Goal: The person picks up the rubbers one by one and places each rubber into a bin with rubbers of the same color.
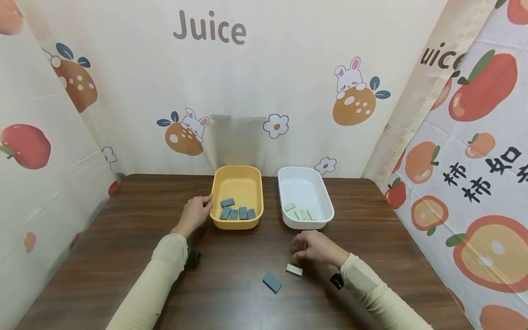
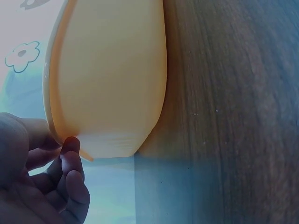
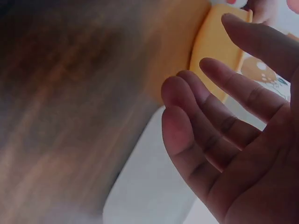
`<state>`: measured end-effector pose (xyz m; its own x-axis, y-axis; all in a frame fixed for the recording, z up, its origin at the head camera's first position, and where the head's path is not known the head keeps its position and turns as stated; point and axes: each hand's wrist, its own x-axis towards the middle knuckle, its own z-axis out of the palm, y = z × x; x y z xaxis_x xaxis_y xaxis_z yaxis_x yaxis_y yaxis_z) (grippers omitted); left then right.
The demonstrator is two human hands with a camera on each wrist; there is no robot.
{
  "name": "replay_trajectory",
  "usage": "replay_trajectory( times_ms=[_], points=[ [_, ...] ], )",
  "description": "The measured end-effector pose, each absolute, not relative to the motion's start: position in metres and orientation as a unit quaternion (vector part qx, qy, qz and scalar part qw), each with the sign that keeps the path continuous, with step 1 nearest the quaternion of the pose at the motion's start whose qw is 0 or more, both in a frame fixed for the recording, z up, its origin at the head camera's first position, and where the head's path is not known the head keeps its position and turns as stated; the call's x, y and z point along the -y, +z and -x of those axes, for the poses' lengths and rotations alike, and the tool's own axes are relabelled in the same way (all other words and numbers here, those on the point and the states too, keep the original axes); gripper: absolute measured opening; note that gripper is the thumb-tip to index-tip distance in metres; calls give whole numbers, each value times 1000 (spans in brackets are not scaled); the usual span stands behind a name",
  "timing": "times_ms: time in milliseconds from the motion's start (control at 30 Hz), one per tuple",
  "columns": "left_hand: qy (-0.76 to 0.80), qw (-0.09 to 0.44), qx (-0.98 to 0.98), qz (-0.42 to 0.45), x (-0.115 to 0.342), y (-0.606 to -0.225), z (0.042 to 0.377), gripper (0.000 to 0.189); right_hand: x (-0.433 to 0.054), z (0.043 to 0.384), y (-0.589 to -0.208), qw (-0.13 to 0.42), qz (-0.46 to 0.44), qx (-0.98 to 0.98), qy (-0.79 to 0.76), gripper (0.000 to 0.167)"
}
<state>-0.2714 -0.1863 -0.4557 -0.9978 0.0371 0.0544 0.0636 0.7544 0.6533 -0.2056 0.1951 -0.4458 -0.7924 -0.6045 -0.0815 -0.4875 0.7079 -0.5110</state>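
My left hand (image 1: 195, 214) pinches the rim of a yellow tray (image 1: 216, 183) at its left side; the left wrist view shows thumb and finger on the rim (image 2: 47, 88). Several small blue-grey blocks (image 1: 243, 213) lie in this tray's near part. My right hand (image 1: 315, 247), fingers apart and loosely bent with nothing in them, hovers just in front of a white tray (image 1: 305, 185). Inside that tray are several pale green-cream blocks (image 1: 290, 207). On the table near the right hand lie one pale block (image 1: 294, 270) and one blue-grey block (image 1: 272, 282).
Both trays stand side by side at the far edge of the dark wooden table (image 1: 231, 261), with a gap between them. A pale printed curtain (image 1: 255, 82) hangs right behind, and more printed cloth (image 1: 466, 183) hangs along the sides.
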Motion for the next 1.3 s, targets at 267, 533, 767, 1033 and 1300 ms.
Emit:
replay_trajectory(
  times_ms=[267,533,767,1033,1300],
  points=[
    [-354,24,934,28,187,-457,271,43,-187,196,-455,146,307,-918,-207,20],
    [-352,22,935,29,187,-458,270,43,-182,190,-460,169,305,-914,-207,21],
    [-352,27,935,31,187,-457,271,43,-179,187,-459,193,302,-907,-220,25],
    [-347,20,937,28,188,-456,271,43,-175,183,-459,187,314,-906,-213,21],
    [-345,16,938,25,186,-454,271,43,-176,183,-457,175,323,-906,-211,19]
  ],
)
